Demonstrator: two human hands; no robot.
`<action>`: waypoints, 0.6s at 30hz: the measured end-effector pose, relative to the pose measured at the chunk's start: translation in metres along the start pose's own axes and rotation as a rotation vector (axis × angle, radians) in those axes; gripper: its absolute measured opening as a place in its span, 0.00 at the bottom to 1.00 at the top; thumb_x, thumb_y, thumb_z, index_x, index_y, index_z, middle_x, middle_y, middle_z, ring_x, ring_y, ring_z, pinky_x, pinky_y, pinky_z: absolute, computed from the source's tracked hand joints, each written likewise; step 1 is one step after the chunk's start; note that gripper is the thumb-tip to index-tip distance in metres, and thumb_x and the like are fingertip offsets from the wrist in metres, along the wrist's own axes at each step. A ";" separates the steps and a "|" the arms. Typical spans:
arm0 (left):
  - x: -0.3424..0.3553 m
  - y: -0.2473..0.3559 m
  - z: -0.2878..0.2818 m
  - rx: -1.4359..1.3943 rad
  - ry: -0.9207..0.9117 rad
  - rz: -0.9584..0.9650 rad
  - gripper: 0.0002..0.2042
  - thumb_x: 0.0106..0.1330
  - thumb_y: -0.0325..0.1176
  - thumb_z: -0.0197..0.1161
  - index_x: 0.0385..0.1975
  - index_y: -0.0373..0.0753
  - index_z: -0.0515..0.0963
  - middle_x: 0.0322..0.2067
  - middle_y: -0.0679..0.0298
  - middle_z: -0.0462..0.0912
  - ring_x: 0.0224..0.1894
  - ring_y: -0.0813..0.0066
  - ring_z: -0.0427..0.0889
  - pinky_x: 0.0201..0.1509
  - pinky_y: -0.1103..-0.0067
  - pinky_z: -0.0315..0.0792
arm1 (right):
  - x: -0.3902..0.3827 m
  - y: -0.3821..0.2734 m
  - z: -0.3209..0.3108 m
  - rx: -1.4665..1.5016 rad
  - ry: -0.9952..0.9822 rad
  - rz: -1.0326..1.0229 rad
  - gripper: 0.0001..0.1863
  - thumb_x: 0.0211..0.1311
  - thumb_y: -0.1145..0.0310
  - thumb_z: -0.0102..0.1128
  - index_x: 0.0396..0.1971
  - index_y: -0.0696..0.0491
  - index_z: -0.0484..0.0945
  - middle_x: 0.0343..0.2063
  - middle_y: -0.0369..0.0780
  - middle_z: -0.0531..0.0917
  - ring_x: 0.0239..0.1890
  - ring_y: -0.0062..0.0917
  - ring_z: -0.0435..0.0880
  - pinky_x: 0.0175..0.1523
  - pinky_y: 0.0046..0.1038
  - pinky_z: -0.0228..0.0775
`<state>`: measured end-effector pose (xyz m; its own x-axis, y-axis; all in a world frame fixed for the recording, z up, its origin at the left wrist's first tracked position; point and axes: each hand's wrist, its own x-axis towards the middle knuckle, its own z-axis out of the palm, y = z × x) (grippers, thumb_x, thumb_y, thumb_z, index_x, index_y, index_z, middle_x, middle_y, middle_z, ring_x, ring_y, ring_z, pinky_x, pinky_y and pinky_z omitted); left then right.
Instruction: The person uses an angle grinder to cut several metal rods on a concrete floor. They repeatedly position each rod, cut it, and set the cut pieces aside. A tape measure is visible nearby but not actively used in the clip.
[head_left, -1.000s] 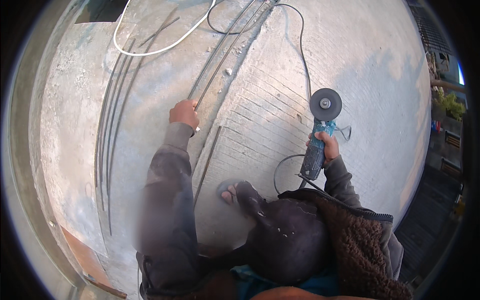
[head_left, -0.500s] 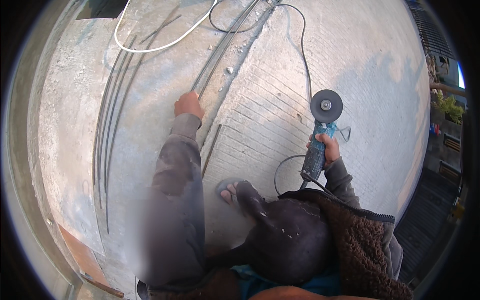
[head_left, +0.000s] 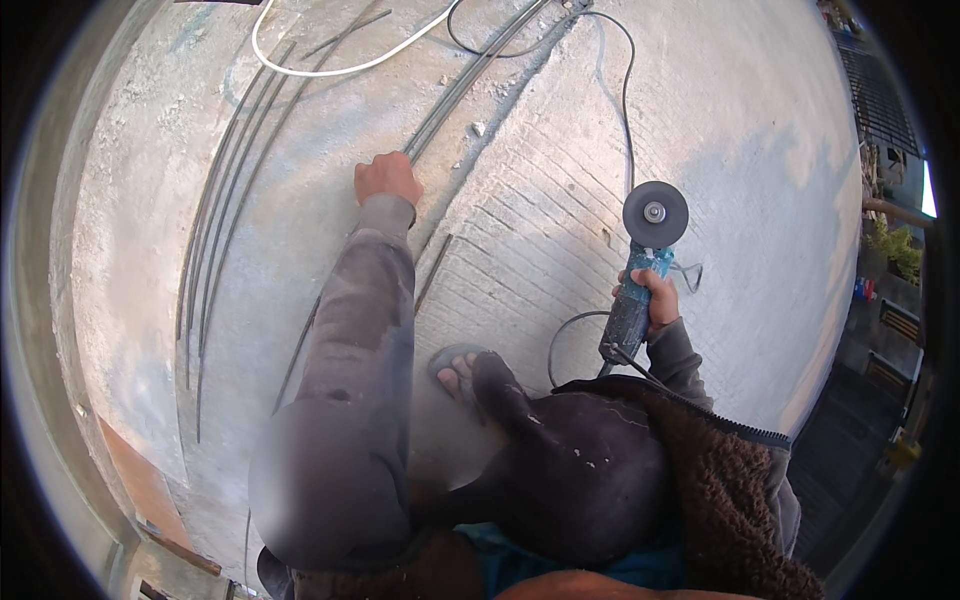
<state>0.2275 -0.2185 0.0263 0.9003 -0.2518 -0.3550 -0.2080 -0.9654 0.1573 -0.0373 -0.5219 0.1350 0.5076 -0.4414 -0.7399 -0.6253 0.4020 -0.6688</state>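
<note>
Plainly, right fingers (head_left: 650, 281) tight around one grinder (head_left: 630, 305), left fingers (head_left: 385, 174) tight around two thin rods (head_left: 465, 88).

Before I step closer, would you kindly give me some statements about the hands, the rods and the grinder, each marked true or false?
1. The right hand holds the grinder, which carries a dark disc. True.
2. The disc is at the grinder's end nearest the body. False: it is at the far end.
3. The left hand is closed around rods. True.
4. All the rods are in the left hand. False: other rods lie on the floor to its left.
5. A white tube lies to the left of the grinder. True.
6. The left hand touches the tube. False: they are apart.
</note>
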 end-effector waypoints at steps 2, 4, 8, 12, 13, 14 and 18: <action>0.000 0.000 0.000 -0.064 0.012 -0.046 0.09 0.60 0.37 0.63 0.31 0.40 0.84 0.34 0.53 0.85 0.40 0.58 0.84 0.48 0.67 0.74 | -0.001 -0.001 0.001 -0.013 -0.006 -0.013 0.16 0.50 0.67 0.60 0.37 0.59 0.73 0.29 0.42 0.79 0.27 0.30 0.83 0.29 0.33 0.78; 0.003 0.001 -0.002 -0.138 -0.025 -0.100 0.06 0.58 0.33 0.64 0.32 0.40 0.84 0.36 0.54 0.86 0.40 0.60 0.85 0.49 0.68 0.71 | -0.007 -0.005 0.006 -0.033 -0.006 -0.020 0.16 0.50 0.67 0.60 0.37 0.60 0.73 0.29 0.43 0.79 0.27 0.30 0.83 0.29 0.33 0.78; 0.000 -0.007 -0.003 -0.212 -0.019 -0.102 0.12 0.60 0.42 0.66 0.36 0.40 0.83 0.37 0.56 0.85 0.43 0.60 0.84 0.49 0.66 0.72 | -0.008 -0.003 0.011 -0.028 -0.024 -0.007 0.16 0.50 0.67 0.60 0.38 0.59 0.73 0.28 0.43 0.80 0.26 0.30 0.83 0.30 0.33 0.78; -0.023 -0.041 -0.009 -0.309 0.081 -0.116 0.14 0.61 0.45 0.66 0.39 0.42 0.83 0.39 0.59 0.84 0.45 0.60 0.82 0.48 0.66 0.73 | -0.005 -0.008 0.022 -0.156 -0.049 -0.039 0.17 0.50 0.65 0.59 0.37 0.60 0.74 0.28 0.43 0.80 0.27 0.31 0.83 0.30 0.33 0.79; -0.035 -0.054 -0.006 -0.357 0.109 -0.153 0.14 0.61 0.45 0.66 0.39 0.43 0.83 0.39 0.60 0.84 0.45 0.60 0.82 0.48 0.66 0.73 | -0.005 -0.010 0.025 -0.223 -0.052 -0.055 0.18 0.51 0.64 0.59 0.37 0.61 0.74 0.28 0.43 0.80 0.27 0.31 0.84 0.30 0.33 0.80; -0.050 -0.069 0.000 -0.369 0.112 -0.186 0.14 0.61 0.45 0.66 0.40 0.43 0.83 0.40 0.60 0.84 0.45 0.60 0.82 0.49 0.67 0.73 | -0.010 -0.017 0.034 -0.234 -0.063 -0.069 0.17 0.50 0.65 0.59 0.37 0.61 0.74 0.29 0.43 0.80 0.26 0.30 0.83 0.30 0.33 0.79; -0.111 -0.121 0.027 -0.364 0.146 -0.270 0.13 0.62 0.44 0.65 0.40 0.44 0.83 0.42 0.59 0.82 0.46 0.60 0.81 0.51 0.68 0.73 | -0.013 -0.043 0.068 -0.475 -0.196 -0.126 0.17 0.49 0.67 0.60 0.37 0.61 0.74 0.29 0.43 0.80 0.26 0.30 0.83 0.31 0.31 0.78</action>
<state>0.1425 -0.0752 0.0214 0.9536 0.0418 -0.2983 0.1645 -0.9018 0.3996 0.0236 -0.4788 0.1687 0.6689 -0.2865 -0.6859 -0.7290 -0.0725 -0.6807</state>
